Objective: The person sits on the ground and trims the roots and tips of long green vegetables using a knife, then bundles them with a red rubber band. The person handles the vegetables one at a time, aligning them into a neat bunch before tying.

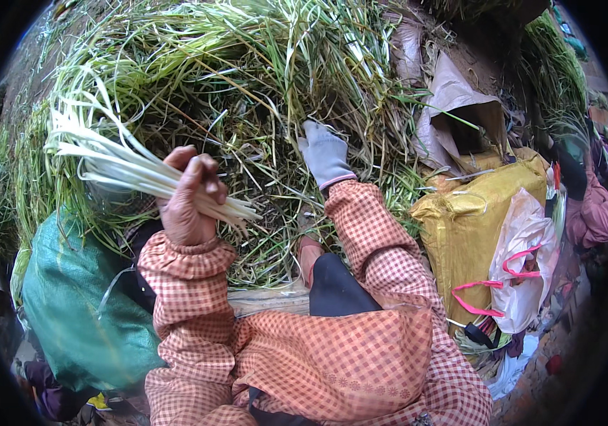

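My bare left hand (192,199) is closed round a bundle of pale, peeled stalks (128,168). Their white ends point down to the right, and the thinner, paler green ends fan out at the upper left. My right hand (325,152), in a grey glove, reaches to the edge of a large heap of long green plant stalks (261,48). Its fingers are partly hidden among the stalks, so whether they grip any cannot be told. Cut and dry plant scraps (266,213) lie beneath and between the hands.
A full green woven sack (85,314) stands at the left. On the right are a yellow wrapped bale (474,229), a white plastic bag (522,261) with pink handles and an open pale sack (458,106). A wooden board (269,302) lies before my lap. Another person (594,207) is at far right.
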The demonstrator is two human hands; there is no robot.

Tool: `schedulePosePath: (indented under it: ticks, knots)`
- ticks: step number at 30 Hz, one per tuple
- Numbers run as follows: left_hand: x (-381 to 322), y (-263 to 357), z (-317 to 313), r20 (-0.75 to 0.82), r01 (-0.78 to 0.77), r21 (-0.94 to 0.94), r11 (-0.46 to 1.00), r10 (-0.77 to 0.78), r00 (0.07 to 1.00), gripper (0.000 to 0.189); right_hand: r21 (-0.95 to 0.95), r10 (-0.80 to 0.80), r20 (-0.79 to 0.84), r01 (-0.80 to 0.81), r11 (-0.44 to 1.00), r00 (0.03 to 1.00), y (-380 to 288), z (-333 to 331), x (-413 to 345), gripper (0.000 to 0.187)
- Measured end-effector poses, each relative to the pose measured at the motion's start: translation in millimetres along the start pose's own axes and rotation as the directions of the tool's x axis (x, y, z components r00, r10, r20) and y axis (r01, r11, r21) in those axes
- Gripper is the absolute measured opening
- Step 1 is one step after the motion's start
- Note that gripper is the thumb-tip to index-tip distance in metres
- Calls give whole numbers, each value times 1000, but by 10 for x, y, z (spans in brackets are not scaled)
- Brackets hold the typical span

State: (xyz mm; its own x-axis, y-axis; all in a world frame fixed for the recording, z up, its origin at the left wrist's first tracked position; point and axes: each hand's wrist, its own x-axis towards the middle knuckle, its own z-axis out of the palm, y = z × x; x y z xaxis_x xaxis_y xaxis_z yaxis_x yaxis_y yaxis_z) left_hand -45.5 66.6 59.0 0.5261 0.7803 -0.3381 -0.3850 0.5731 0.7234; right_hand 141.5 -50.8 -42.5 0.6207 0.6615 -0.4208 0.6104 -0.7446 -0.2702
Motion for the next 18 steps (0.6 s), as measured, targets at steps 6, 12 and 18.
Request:
schedulePosePath:
  ticks: [6,12,18]
  knots:
    - [90,-330,-189,-58,41,108,993,-35,998,24,778,-532,461,-36,627,710,15,-241,-821,26]
    - [-34,-435,-133,-118,232,156,960,-215,969,30,937,-498,296,-146,319,815,48,-224,-1015,24]
    - [-65,-472,-26,-31,272,208,940,-271,962,35,869,-456,219,40,494,862,13,-214,-943,27]
